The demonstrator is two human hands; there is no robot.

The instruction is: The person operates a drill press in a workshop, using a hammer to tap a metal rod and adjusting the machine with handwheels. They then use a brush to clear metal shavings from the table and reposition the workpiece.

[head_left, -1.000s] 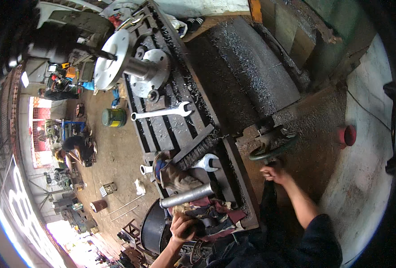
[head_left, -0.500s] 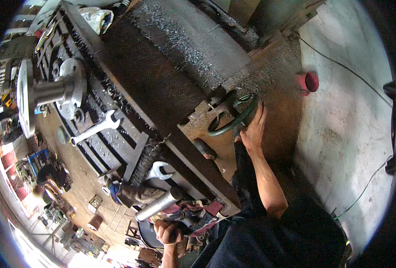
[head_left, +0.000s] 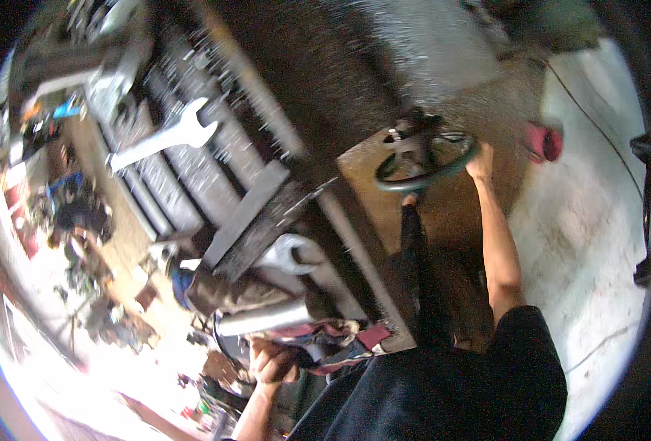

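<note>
My right hand is closed on the right side of the dark green handwheel, its arm stretched out ahead. The wheel stands at the end of the machine. Lower left, my left hand is curled into a fist beside a bright metal cylinder; what the fingers hold, if anything, is hidden. Red and dark rags lie next to that hand. A big open-ended wrench lies across the slotted machine table, and a second wrench jaw shows nearer me. Motion blurs much of the picture.
Metal chips cover the machine bed. A flat steel bar and a brown cloth or glove lie on the table. A red cup-like container stands on the floor at right, near a dark cable. Another person is at far left.
The view has swung, so the bench things appear shifted and the flanged part has mostly left the picture. My right hand has moved around the handwheel rim, with that arm straighter. My left hand stays by the cylinder.
</note>
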